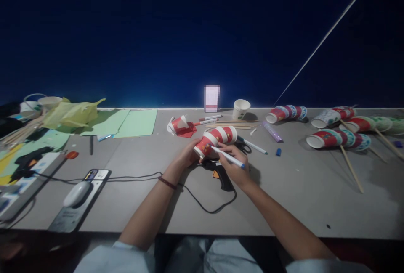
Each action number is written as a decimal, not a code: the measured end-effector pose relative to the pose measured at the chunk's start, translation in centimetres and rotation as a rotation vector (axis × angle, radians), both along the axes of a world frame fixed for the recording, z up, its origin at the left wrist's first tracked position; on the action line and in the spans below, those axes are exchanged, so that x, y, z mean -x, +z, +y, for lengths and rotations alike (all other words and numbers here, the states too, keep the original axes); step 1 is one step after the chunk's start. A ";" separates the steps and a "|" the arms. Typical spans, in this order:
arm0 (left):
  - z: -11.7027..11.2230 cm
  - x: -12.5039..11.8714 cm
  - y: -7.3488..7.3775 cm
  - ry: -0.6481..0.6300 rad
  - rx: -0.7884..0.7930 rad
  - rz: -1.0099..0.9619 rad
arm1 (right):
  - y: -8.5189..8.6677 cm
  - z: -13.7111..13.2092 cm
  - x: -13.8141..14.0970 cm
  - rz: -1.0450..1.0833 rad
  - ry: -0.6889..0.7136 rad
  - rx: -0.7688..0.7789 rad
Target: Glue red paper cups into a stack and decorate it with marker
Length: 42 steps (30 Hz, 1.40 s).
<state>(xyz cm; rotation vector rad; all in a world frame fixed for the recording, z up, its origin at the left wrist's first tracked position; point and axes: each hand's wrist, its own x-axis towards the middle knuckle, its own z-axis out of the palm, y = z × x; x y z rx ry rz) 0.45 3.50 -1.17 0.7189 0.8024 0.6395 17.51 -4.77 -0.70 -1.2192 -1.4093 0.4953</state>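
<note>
Currently, the left hand (188, 155) grips the red-and-white cup stack (217, 137) from eight o'clock, above the table (293, 205); brace it without denting. Glue gun (226, 180) at six o'clock: avoid contact. At four o'clock, the right hand (238, 174) holds a blue-ended marker (232, 159), tip at the stack; short, light strokes should suit the curve.

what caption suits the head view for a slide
Left hand holding red-and-white paper cups, right hand holding a marker at their surface.
</note>
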 end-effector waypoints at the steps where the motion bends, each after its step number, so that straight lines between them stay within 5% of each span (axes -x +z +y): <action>1: 0.0 0.0 0.0 0.005 -0.004 -0.002 | -0.1 0.0 0.0 0.007 -0.010 -0.002; 31: -0.1 -0.2 0.3 0.020 0.040 -0.001 | -0.2 -0.1 0.0 -0.144 0.074 -0.084; 42: -0.2 -0.2 0.4 0.029 0.013 0.021 | -0.4 0.0 0.0 -0.013 0.042 -0.017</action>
